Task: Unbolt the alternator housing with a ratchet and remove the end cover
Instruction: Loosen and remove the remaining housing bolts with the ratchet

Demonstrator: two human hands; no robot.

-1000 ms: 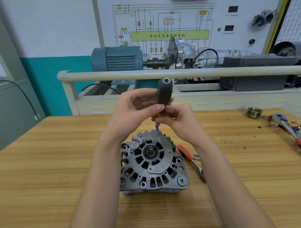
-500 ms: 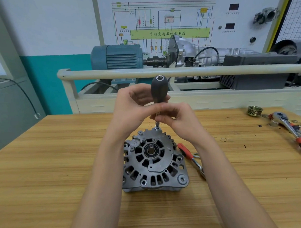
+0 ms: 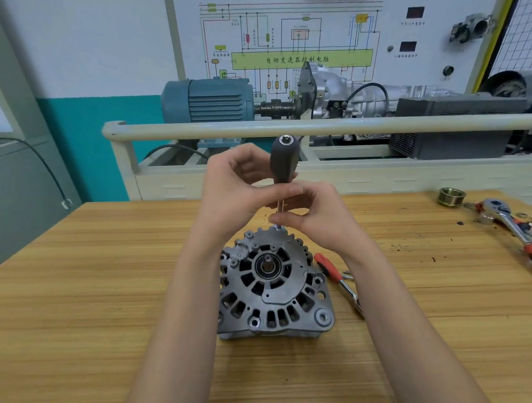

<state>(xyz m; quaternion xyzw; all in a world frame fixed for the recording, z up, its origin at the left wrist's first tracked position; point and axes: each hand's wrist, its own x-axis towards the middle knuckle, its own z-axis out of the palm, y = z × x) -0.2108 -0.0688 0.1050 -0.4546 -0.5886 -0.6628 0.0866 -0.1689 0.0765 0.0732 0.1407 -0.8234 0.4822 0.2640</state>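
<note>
Head view: left hand [image 3: 237, 190] and right hand [image 3: 319, 214] pinch one upright driver [image 3: 284, 161] over one alternator [image 3: 273, 285] — two ratchets [image 3: 336, 277] lie right of centre.

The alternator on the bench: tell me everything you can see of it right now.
The alternator is a grey cast-metal unit sitting on the wooden bench, slotted end cover facing up, with the shaft stub and bearing at its centre. Bolt bosses ring the rim. A black-handled driver stands upright on the far-edge bolt, handle in the left hand, shaft pinched by the right hand. The cover is still seated.
</note>
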